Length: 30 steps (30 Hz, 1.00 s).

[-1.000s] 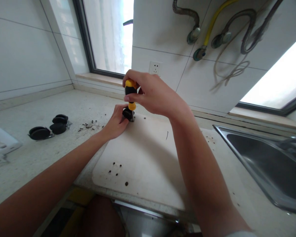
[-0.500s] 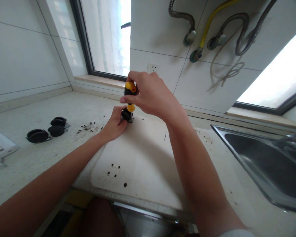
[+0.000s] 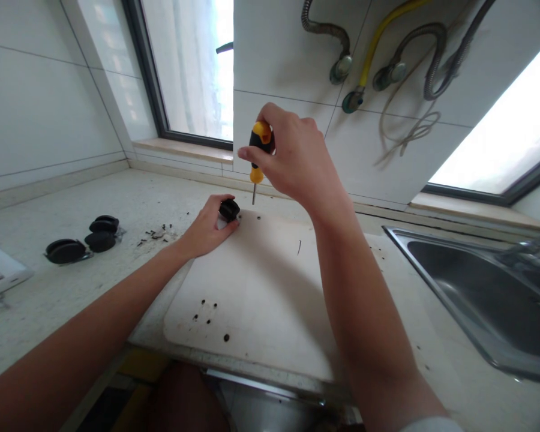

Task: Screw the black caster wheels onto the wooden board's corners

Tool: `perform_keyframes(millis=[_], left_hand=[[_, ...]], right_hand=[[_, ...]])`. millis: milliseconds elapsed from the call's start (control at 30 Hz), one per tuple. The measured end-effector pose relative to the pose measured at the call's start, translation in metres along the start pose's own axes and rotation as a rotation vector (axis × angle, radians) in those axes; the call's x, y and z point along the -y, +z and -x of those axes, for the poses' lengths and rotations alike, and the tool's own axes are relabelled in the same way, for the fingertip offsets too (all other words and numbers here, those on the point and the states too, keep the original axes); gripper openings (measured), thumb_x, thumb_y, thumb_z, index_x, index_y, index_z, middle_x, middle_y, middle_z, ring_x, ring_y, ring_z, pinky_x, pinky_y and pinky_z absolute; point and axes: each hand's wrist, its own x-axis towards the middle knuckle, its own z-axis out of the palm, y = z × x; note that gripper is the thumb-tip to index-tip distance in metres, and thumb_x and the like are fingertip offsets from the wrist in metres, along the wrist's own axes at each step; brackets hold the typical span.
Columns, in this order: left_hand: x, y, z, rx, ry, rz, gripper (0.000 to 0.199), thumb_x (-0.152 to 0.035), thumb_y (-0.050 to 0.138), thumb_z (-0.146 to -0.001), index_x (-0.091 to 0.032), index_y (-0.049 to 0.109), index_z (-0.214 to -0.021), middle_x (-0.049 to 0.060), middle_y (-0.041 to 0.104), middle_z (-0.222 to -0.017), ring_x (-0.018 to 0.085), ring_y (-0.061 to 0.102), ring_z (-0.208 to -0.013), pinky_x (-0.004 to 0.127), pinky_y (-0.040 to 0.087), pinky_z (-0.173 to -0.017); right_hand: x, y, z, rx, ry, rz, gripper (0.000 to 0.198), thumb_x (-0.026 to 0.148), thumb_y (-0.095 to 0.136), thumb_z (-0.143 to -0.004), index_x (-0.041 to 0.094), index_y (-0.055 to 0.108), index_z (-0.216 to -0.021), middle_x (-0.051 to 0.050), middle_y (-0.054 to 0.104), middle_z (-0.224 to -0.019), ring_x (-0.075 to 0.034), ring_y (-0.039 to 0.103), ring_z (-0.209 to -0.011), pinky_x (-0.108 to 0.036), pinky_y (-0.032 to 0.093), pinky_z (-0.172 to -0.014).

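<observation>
Snugly, the right grip [image 3: 297,157] wraps the screwdriver [image 3: 261,139], tip [image 3: 254,194] down; the wheel [image 3: 229,209], held by the left grip [image 3: 208,231], sits just left, apart.

White tiled walls [image 3: 292,72], bright windows [image 3: 193,72], stainless sink [image 3: 459,288].

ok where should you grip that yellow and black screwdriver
Probably around the thick handle, coming from its right, as the right hand does: the screwdriver stands near upright, tip down, and the shaft below looks too thin to turn firmly.
</observation>
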Motion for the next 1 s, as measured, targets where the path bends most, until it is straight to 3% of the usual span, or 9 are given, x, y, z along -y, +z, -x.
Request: perform_keyframes(millis=[133,300,400,500,567,633,700,800,1000], left_hand=[[0.000,-0.009,-0.008,0.045,-0.017,0.008,0.047,-0.040,0.080,-0.094,-0.023,0.061,-0.134,0.012,0.074,-0.122,0.034,0.073,-0.118,0.058,0.058,-0.110],[-0.002,-0.009,-0.008,0.053,0.004,-0.003,0.044,-0.038,0.077,-0.096,-0.023,0.061,-0.135,0.014,0.074,-0.131,0.034,0.073,-0.123,0.060,0.057,-0.113],[-0.005,-0.015,-0.012,0.102,-0.045,0.036,0.053,-0.043,0.079,-0.094,-0.022,0.061,-0.140,0.017,0.073,-0.141,0.037,0.072,-0.131,0.062,0.057,-0.115],[-0.005,-0.036,-0.021,0.095,-0.158,0.045,0.068,-0.056,0.075,-0.094,-0.022,0.058,-0.151,0.021,0.065,-0.159,0.039,0.069,-0.139,0.060,0.059,-0.112],[0.001,-0.058,-0.024,0.077,-0.269,-0.060,0.065,-0.061,0.063,-0.101,-0.022,0.059,-0.152,0.020,0.066,-0.159,0.037,0.072,-0.133,0.055,0.061,-0.108],[0.013,-0.081,-0.022,0.168,-0.356,-0.275,0.056,-0.060,0.056,-0.102,-0.021,0.070,-0.140,0.018,0.077,-0.140,0.036,0.077,-0.118,0.053,0.060,-0.106],[0.031,-0.100,-0.013,0.373,-0.411,-0.475,0.042,-0.052,0.061,-0.095,-0.022,0.080,-0.118,0.017,0.084,-0.119,0.038,0.078,-0.106,0.053,0.058,-0.104],[0.057,-0.118,0.003,0.595,-0.511,-0.532,0.031,-0.047,0.068,-0.085,-0.024,0.084,-0.100,0.015,0.086,-0.108,0.038,0.079,-0.103,0.048,0.057,-0.098],[0.077,-0.129,0.013,0.690,-0.544,-0.510,0.038,-0.044,0.071,-0.074,-0.022,0.086,-0.101,0.015,0.087,-0.112,0.037,0.080,-0.107,0.042,0.055,-0.095]], right_hand=[[-0.003,0.006,-0.001,0.000,0.008,-0.010,0.021,0.047,0.070,-0.103,0.030,0.061,-0.111,-0.013,0.076,-0.112,-0.034,0.064,-0.102,-0.042,0.044,-0.078],[0.001,0.008,-0.002,0.023,0.001,-0.025,0.020,0.047,0.072,-0.102,0.031,0.062,-0.111,-0.012,0.076,-0.111,-0.034,0.065,-0.102,-0.042,0.046,-0.079],[0.003,0.006,-0.002,0.002,0.013,-0.018,0.020,0.047,0.070,-0.104,0.031,0.061,-0.112,-0.012,0.077,-0.114,-0.034,0.065,-0.102,-0.042,0.045,-0.078],[0.003,0.003,-0.001,-0.058,0.015,-0.023,0.020,0.047,0.070,-0.104,0.031,0.059,-0.109,-0.012,0.078,-0.115,-0.034,0.066,-0.100,-0.042,0.044,-0.076],[0.005,0.000,0.000,-0.117,0.006,-0.047,0.020,0.046,0.071,-0.103,0.031,0.058,-0.106,-0.011,0.078,-0.113,-0.034,0.067,-0.099,-0.041,0.042,-0.074],[0.009,-0.002,0.000,-0.167,-0.020,-0.081,0.019,0.044,0.072,-0.103,0.032,0.057,-0.104,-0.008,0.079,-0.111,-0.033,0.067,-0.097,-0.040,0.041,-0.073],[0.014,-0.004,0.002,-0.202,-0.057,-0.109,0.019,0.042,0.072,-0.103,0.032,0.056,-0.102,-0.006,0.079,-0.108,-0.032,0.068,-0.097,-0.039,0.040,-0.073],[0.023,-0.007,0.005,-0.241,-0.114,-0.142,0.019,0.042,0.072,-0.103,0.033,0.055,-0.101,-0.004,0.078,-0.104,-0.031,0.068,-0.095,-0.039,0.039,-0.074],[0.036,-0.009,0.011,-0.221,-0.134,-0.201,0.022,0.045,0.074,-0.102,0.033,0.055,-0.103,-0.003,0.077,-0.103,-0.029,0.067,-0.091,-0.039,0.040,-0.074]])
